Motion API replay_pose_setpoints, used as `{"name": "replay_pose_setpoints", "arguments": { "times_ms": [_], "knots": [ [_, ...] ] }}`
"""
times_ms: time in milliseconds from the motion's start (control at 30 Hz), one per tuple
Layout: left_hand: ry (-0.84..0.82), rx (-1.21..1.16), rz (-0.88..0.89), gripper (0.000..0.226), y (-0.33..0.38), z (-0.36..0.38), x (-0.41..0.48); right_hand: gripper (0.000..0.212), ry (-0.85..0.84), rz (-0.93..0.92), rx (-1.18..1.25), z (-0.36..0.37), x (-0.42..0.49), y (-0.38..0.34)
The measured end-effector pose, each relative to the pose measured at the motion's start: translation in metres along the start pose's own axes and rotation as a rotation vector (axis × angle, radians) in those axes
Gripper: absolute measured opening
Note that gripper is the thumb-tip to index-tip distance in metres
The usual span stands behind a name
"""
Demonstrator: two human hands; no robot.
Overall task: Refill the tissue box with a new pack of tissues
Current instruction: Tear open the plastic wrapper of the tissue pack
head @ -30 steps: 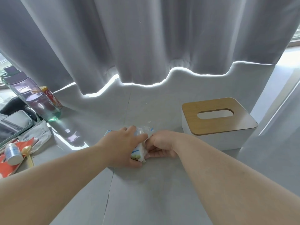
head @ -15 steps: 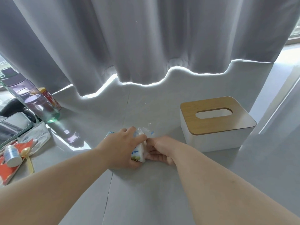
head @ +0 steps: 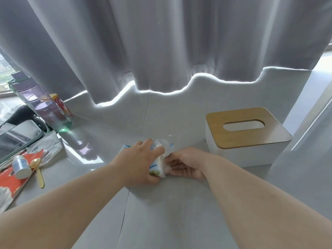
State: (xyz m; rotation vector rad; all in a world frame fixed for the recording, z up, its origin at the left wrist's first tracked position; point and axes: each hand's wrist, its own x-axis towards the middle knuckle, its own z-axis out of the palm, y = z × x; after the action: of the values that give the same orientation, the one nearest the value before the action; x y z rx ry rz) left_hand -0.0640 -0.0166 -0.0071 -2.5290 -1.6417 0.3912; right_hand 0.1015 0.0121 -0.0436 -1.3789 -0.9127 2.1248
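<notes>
While in left hand [head: 138, 164], tissue pack [head: 157, 167] crosswise, crinkled end in right hand [head: 186, 164]

left grip [head: 138, 163] curled palm-down, right grip [head: 186, 165] just beside it, curled, palm up

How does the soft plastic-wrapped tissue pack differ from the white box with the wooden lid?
The plastic-wrapped tissue pack is small, soft and crumpled; the white box with the wooden lid is larger, rigid and squared. The left hand and right hand hold the pack; the box stands untouched. Both are partly white.
</notes>
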Motion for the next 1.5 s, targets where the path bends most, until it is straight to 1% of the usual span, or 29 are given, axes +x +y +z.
{"name": "replay_pose_setpoints", "arguments": {
  "times_ms": [167,267,400,467,567,733,967,1133,1233,1367,1500],
  "knots": [
    [0.0,-0.014,-0.004,0.067,-0.001,0.003,-0.002,0.006,0.024,-0.003,0.021,0.0,0.003,0.003],
    [0.0,-0.035,-0.018,0.067,0.002,0.002,-0.001,0.005,0.053,-0.04,0.052,0.001,0.0,0.004],
    [-0.019,-0.116,-0.081,0.074,0.011,0.001,-0.001,0.016,0.084,-0.124,0.003,0.006,-0.005,0.007],
    [-0.007,-0.157,-0.125,0.068,0.018,0.004,0.001,0.019,0.094,-0.143,-0.028,0.007,-0.006,0.007],
    [0.019,-0.128,-0.135,0.051,0.024,0.006,0.005,0.024,0.098,-0.153,-0.018,0.006,-0.005,0.008],
    [0.063,-0.148,-0.153,0.046,0.025,0.01,0.003,0.017,0.084,-0.146,-0.005,0.008,-0.005,0.009],
    [0.112,-0.179,-0.149,0.043,0.022,0.016,0.001,0.023,0.075,-0.144,-0.003,0.004,-0.004,0.009],
    [0.109,-0.169,-0.162,0.044,0.024,0.015,0.003,0.014,0.09,-0.144,-0.028,0.009,0.0,0.01],
    [0.104,-0.149,-0.163,0.043,0.023,0.015,0.003,0.017,0.093,-0.145,-0.031,0.008,0.001,0.01],
    [0.136,-0.152,-0.149,0.042,0.022,0.018,0.001,0.017,0.076,-0.14,-0.023,0.007,0.0,0.009],
    [0.147,-0.156,-0.149,0.043,0.022,0.02,0.0,0.015,0.078,-0.133,-0.023,0.008,-0.001,0.008]
  ]
}}
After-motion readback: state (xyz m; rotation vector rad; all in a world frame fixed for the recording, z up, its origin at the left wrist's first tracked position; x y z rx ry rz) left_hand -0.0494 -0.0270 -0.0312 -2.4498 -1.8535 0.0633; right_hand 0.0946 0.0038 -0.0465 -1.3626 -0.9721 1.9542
